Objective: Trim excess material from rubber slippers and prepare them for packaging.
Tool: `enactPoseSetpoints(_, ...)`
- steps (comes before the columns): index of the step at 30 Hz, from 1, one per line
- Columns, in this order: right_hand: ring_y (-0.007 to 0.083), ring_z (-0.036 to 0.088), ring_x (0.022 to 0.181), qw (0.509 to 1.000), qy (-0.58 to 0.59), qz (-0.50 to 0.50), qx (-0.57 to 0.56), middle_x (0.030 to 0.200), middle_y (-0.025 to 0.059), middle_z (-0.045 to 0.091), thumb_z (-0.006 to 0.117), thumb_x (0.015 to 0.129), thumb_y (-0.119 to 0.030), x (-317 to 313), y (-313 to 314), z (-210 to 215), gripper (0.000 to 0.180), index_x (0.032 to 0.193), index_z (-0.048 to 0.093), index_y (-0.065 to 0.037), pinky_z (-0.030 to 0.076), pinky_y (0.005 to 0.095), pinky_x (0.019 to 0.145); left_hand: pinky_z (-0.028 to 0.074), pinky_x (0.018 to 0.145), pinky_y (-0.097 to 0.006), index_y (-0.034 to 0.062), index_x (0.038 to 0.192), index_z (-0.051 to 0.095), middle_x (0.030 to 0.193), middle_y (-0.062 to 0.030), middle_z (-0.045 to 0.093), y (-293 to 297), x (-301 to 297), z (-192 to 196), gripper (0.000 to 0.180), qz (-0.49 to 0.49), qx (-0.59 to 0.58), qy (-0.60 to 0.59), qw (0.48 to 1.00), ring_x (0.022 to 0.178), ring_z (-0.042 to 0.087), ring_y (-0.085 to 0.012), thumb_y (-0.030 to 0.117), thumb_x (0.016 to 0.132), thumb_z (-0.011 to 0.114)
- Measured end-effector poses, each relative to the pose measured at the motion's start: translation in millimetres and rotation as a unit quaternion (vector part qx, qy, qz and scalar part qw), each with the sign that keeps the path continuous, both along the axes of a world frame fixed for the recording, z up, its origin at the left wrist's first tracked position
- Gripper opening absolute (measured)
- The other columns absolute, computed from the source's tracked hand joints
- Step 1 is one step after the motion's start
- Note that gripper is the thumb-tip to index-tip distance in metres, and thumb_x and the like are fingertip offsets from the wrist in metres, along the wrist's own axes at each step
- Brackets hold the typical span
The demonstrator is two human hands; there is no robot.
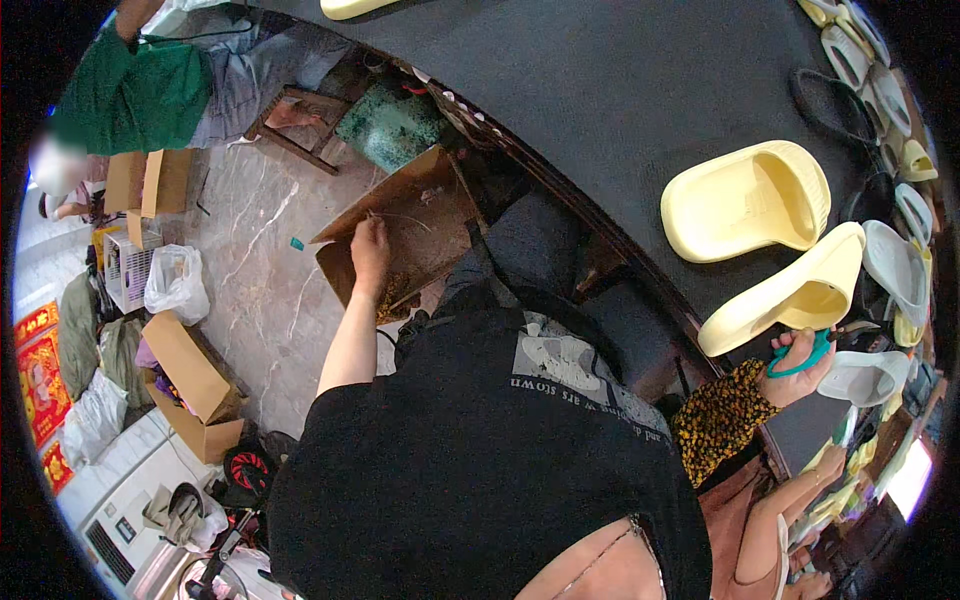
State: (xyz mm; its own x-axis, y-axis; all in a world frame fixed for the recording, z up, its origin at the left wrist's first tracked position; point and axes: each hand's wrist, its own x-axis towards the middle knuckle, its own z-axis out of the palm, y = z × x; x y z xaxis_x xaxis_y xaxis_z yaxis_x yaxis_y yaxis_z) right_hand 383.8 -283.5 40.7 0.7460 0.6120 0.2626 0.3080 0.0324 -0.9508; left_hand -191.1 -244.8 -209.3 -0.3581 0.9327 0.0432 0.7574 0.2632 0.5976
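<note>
My left hand (369,256) reaches over an open cardboard box (425,195), its fingers pinched together. What they hold, if anything, is too small to make out; a thin pale strand shows just beside them. My right hand (797,357), coming out of a black-and-yellow patterned sleeve, is closed around teal-handled scissors (822,352) at the table's edge. Just beyond it a pale yellow slide sandal (740,312) lies tilted on its side. A second pale yellow slide sandal (735,205) rests on the dark tabletop (590,110) farther away.
Several grey and yellow sandals (893,265) line the table's right side, near a black cable loop (835,105). A co-worker's arm (770,530) is at lower right; a person in green (150,95) is at upper left. A wooden stool (300,125) and cardboard boxes (195,375) stand on the floor.
</note>
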Motion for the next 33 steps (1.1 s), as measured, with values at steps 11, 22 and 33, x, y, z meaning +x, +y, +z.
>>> enactPoseSetpoints(11,0.0123,0.053,0.06,1.0,0.007,-0.002,0.007,0.083,0.0095,0.059,0.064,0.086,-0.008,-3,-1,2,0.05,0.129,0.041,0.002,0.046,0.0262,0.051,0.045,0.093,-0.041,0.0007,0.122,0.054,0.118,-0.0207,0.059,-21,-13,-43,0.045,-0.028,-0.177,-0.005,0.984,0.113,0.055,-0.0357,0.016,0.081,0.065)
enactPoseSetpoints(22,0.0113,0.054,0.059,1.0,-0.011,0.006,0.016,0.085,0.0093,0.061,0.064,0.085,-0.006,4,0,-5,0.047,0.127,0.044,0.003,0.046,0.0254,0.05,0.05,0.074,-0.036,-0.0003,0.117,0.059,0.105,-0.0125,0.066,-37,-19,-90,0.032,-0.067,-0.412,-0.17,0.893,0.087,0.061,-0.0199,0.016,0.09,0.062)
enactPoseSetpoints(33,0.011,0.053,0.058,1.0,0.001,0.002,0.007,0.081,0.0077,0.06,0.064,0.086,-0.007,2,0,-3,0.046,0.127,0.045,0.002,0.045,0.025,0.05,0.041,0.095,-0.049,0.014,0.13,0.052,0.147,-0.0214,0.032,-25,4,-72,0.047,-0.098,-0.344,0.112,0.927,0.123,0.043,-0.0432,0.023,0.084,0.06)
